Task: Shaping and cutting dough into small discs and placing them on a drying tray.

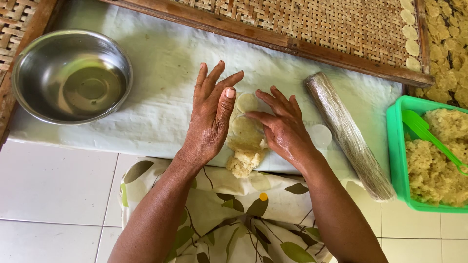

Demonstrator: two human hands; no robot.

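Pressing with fingers spread and nothing clamped, the left hand (210,122) and the right hand (282,129) flank the flattened dough discs (246,127) on the white cloth (156,73), with the dough lump (243,163) at the near edge for easy reach.

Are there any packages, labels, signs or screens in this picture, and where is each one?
None with a label, sign or screen.
Nearest to a package: the roller, a long cylinder wrapped in clear plastic film, lying right of the right hand.
Green plastic tub, far right, holds crumbly yellow dough.
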